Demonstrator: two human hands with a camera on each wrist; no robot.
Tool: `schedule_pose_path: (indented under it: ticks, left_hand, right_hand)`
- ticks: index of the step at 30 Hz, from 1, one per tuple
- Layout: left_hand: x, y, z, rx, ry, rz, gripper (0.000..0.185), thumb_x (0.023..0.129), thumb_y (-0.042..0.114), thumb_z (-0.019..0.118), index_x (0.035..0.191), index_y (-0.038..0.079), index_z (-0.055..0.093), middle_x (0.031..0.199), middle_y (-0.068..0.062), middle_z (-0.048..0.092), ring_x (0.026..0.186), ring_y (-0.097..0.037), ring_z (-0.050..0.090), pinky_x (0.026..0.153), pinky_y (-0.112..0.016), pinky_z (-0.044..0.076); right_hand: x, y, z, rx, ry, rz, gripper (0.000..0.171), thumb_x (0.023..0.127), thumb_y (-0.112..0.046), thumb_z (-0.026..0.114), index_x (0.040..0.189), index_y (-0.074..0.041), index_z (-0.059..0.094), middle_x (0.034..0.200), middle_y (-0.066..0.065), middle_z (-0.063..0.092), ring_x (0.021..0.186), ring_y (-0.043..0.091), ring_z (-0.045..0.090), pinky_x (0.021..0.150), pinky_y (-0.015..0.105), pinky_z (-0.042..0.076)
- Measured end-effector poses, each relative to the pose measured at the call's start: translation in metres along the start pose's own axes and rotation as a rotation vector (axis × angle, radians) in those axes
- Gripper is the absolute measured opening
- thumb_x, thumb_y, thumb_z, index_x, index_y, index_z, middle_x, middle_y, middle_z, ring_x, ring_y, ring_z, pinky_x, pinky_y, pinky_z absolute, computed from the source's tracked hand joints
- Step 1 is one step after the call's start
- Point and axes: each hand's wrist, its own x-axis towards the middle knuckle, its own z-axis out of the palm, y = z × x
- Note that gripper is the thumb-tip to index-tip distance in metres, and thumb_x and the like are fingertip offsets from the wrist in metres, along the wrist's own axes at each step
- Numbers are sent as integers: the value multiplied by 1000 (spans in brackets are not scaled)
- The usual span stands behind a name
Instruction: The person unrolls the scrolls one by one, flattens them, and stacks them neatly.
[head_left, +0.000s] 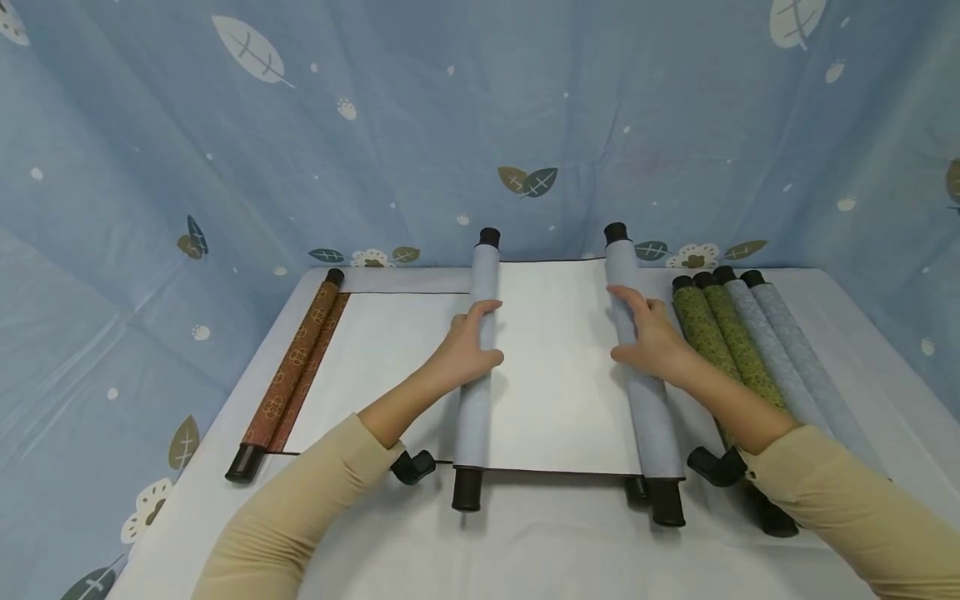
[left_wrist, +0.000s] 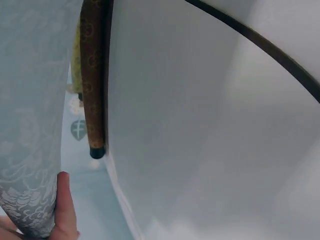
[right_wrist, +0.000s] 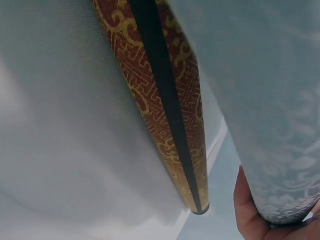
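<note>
Left hand [head_left: 465, 350] fingers curled round left blue roll [head_left: 477, 367], right hand [head_left: 651, 333] fingers grasping right blue roll [head_left: 639, 367]

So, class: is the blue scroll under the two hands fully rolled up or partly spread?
Partly spread. A white sheet lies flat between its two blue rolls, the left hand gripping one roll, the right hand the other.

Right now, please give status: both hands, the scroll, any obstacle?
Left hand grips left roller; right hand grips right roller. White scroll sheet open between them. Four rolled scrolls close beside right hand.
</note>
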Motion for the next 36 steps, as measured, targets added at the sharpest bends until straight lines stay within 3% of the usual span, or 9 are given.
schedule_pose_path:
  ticks: [6, 11, 15, 24, 31, 36]
  left_hand:
    - [0, -3, 0, 9, 7, -17, 74, 74, 12, 63, 140, 29, 34, 131, -20, 32, 108, -35, 44, 76, -44, 44]
    - [-1, -5, 1, 41, 18, 10, 84, 71, 18, 81, 140, 27, 33, 130, -22, 32, 111, -36, 44, 82, -49, 45]
    - [-2, -8, 1, 44, 22, 14, 89, 69, 17, 84, 140, 26, 32, 132, -22, 29, 114, -36, 42, 86, -52, 43]
    - [-1, -13, 0, 36, 17, 41, 86, 70, 9, 80, 139, 23, 31, 130, -22, 29, 112, -36, 41, 83, -49, 45]
    - [-1, -13, -3, 28, 12, 40, 82, 68, -1, 63, 139, 22, 30, 128, -24, 30, 101, -36, 45, 71, -41, 45]
    - [-4, -10, -8, 19, 25, 31, 81, 68, -2, 61, 139, 21, 29, 131, -23, 26, 105, -35, 43, 72, -41, 44]
  right_hand:
    - [-1, 2, -1, -41, 13, -23, 83, 83, -7, 59, 152, -12, 13, 139, 43, 10, 116, 54, 35, 75, 55, 42]
    - [-2, 3, 2, -72, 48, -42, 90, 79, -15, 74, 150, -7, 19, 134, 44, 16, 115, 55, 36, 79, 61, 42]
    - [-3, 3, 3, -72, 48, -32, 99, 73, -22, 82, 149, -7, 20, 130, 44, 21, 110, 53, 38, 77, 61, 42]
    - [-5, 2, 3, -50, 36, -5, 99, 73, -18, 81, 149, -8, 18, 134, 43, 18, 115, 56, 36, 81, 62, 41]
    - [-5, 3, 1, -12, 22, -3, 93, 76, -2, 70, 150, -9, 13, 138, 43, 15, 115, 56, 35, 80, 62, 41]
    - [-6, 0, -2, 8, 3, 9, 93, 78, 0, 64, 152, -13, 8, 144, 39, 7, 121, 56, 30, 80, 61, 41]
